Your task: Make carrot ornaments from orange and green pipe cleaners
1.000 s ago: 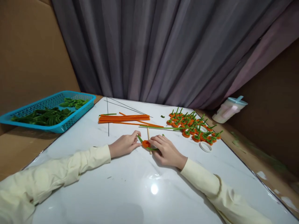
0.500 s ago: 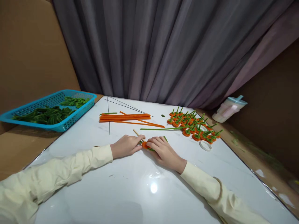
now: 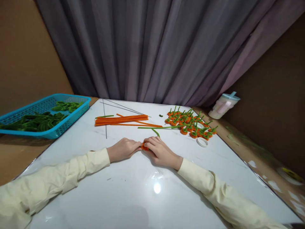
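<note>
Both arms reach forward and converge near the middle, so that the two hands meet fingertip to fingertip. The left arm (image 3: 54, 179) comes in from the lower left, its cream sleeve lying low along the worktop (image 3: 133, 203) and ending at the wrist. The left hand (image 3: 122, 149) lies palm down, knuckles up, its fingers stretched out to the right and drawn together at the tips. The right arm (image 3: 214, 190) enters from the lower right, sleeved in the same cream cloth to the wrist. The right hand (image 3: 160, 152) rests palm down too, its fingers curled and bunched toward the left, pinched close against the left fingertips.
</note>
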Action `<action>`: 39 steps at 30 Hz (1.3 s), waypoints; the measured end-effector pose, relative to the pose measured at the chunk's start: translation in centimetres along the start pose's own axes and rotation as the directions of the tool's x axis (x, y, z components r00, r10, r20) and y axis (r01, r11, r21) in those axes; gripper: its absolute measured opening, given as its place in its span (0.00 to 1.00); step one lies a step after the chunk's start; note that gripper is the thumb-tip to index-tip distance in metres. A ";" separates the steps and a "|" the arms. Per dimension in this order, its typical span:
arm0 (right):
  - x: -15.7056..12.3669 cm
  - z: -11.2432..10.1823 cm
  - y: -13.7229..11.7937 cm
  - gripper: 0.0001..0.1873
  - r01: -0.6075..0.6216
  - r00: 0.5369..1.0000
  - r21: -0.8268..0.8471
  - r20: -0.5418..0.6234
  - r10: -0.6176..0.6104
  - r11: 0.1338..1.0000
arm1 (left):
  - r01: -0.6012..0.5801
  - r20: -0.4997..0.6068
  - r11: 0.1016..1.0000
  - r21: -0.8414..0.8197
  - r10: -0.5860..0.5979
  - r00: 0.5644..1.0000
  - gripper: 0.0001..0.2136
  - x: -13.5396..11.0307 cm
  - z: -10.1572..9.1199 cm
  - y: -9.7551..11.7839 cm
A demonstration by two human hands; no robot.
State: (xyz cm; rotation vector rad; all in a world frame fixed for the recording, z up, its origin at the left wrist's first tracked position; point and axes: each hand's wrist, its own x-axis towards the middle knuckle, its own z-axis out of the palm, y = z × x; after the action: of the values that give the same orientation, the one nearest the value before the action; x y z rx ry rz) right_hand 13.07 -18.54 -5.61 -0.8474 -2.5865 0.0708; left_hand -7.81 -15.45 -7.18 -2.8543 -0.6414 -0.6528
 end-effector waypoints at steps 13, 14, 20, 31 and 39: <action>1.6 -0.5 2.3 0.09 0.352 0.935 -0.336 0.156 -0.317 0.873 | -0.005 0.064 0.997 0.075 0.000 0.998 0.14 0.5 0.1 -0.6; 2.3 -0.8 3.0 0.10 0.422 0.906 -0.370 0.205 -0.370 0.828 | 0.007 0.079 0.996 0.091 -0.014 0.997 0.14 0.8 0.3 -1.0; 5.5 0.1 6.5 0.08 0.372 0.928 -0.429 0.152 -0.340 0.823 | 0.206 0.103 0.969 0.136 -0.220 0.970 0.12 2.5 1.0 -3.4; 3.7 1.0 5.2 0.14 0.174 0.984 -0.239 0.012 -0.176 0.955 | -0.015 0.088 0.994 0.111 0.005 0.996 0.11 2.0 0.5 -3.8; 4.0 1.3 5.3 0.08 0.175 0.984 -0.132 -0.001 -0.177 0.976 | -0.208 0.107 0.936 0.283 0.185 0.977 0.13 2.2 0.5 -5.4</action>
State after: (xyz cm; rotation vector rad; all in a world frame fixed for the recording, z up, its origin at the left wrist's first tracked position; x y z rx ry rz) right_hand 12.62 -11.81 -6.21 -0.6564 -2.6654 -0.1578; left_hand -8.19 -9.68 -6.43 -2.6289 -0.4135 -0.3789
